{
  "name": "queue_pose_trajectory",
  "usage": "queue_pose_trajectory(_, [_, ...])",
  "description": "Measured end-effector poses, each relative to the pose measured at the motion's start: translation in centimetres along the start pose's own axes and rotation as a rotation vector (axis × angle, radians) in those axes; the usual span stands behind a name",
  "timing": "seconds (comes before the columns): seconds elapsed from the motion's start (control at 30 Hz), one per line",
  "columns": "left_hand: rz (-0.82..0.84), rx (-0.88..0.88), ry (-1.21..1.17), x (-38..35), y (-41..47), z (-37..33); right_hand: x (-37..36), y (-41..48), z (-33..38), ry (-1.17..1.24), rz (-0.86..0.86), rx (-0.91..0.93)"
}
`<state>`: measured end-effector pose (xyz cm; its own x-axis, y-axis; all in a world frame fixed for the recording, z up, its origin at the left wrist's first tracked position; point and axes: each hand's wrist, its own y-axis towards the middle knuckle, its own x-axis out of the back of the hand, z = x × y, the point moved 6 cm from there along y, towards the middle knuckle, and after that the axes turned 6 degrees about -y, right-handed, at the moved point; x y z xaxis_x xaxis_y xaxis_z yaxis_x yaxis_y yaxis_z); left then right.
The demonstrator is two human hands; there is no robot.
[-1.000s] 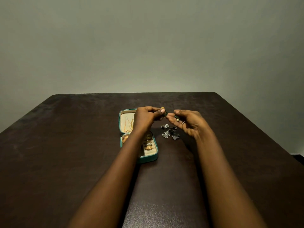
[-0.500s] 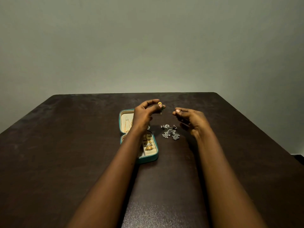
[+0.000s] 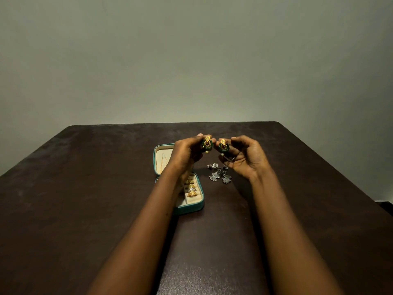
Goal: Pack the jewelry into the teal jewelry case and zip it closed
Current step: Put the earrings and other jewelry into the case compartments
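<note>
The teal jewelry case [image 3: 189, 209] lies open on the dark table, its cream lid half [image 3: 161, 154] holding a thin chain and its near half holding several gold rings [image 3: 191, 189]. My left hand [image 3: 187, 152] pinches a gold and green earring [image 3: 207, 143] above the case. My right hand [image 3: 244, 156] pinches the matching earring [image 3: 222, 146] just beside it. Both earrings hang upright, close together, above the table. A pile of silver earrings [image 3: 220, 173] lies on the table under my right hand.
The dark brown table [image 3: 85, 199] stretches wide on both sides, with its far edge against a plain grey-green wall [image 3: 191, 60]. My two forearms reach in from the bottom of the view.
My hands parted with the earrings, then rose and came back together; each now shows one gold and green earring held upright, side by side.
</note>
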<state>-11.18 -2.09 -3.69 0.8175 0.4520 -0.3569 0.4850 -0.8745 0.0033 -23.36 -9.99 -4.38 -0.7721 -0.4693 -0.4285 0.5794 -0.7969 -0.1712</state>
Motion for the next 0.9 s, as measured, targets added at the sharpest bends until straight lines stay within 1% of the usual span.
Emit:
queue_pose_trajectory(0.13, [0.023, 0.018, -0.074, 0.0, 0.0, -0.3, -0.1, 0.2, -0.4, 0.013, 0.033, -0.030])
queue_pose_trajectory(0.33, [0.041, 0.042, -0.090, 0.3, -0.4, -0.1, -0.3, 0.2, -0.7, 0.031, 0.030, -0.046])
queue_pose_trajectory(0.5, [0.061, 0.014, -0.090, 0.9, -1.0, -0.5, -0.9, -0.2, -0.8, 0.021, 0.055, -0.048])
queue_pose_trajectory(0.63, [0.035, 0.013, -0.090, 1.6, -1.9, -0.9, -1.8, -0.6, -0.9, -0.003, 0.079, -0.059])
queue_pose_trajectory(0.9, [-0.026, 0.040, -0.255, 3.9, -4.0, -1.6, -4.6, -1.7, -2.2, -0.129, 0.137, -0.080])
